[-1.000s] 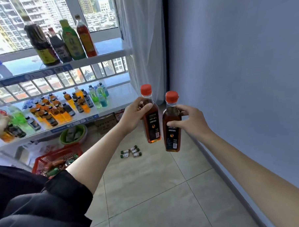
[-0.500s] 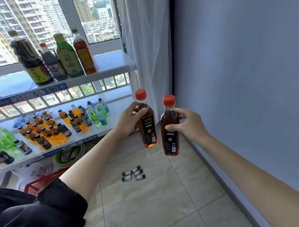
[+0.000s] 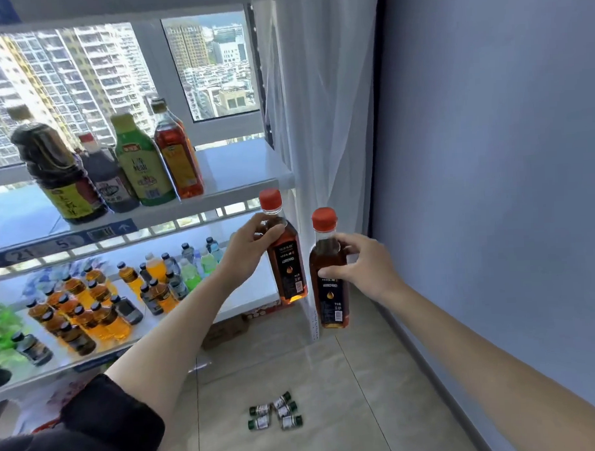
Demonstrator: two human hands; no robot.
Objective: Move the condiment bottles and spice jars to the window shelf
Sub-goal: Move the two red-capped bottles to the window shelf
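— Bright or dim?
— Bright. Daylight pouring in through the window at eleven o'clock, backlighting the tall bottles on the upper shelf.
— Glare?
— Washed-out white on the lower shelf at nine o'clock; sheer curtain glowing at twelve.
— Sharpness?
— Fairly crisp at centre. Smeared with motion blur toward nine o'clock, small bottles there soft-edged.
— Distortion?
— Wide-angle bending of shelf lines and window frame toward the edges.
— Shadows?
— Soft and faint on the floor at six o'clock.
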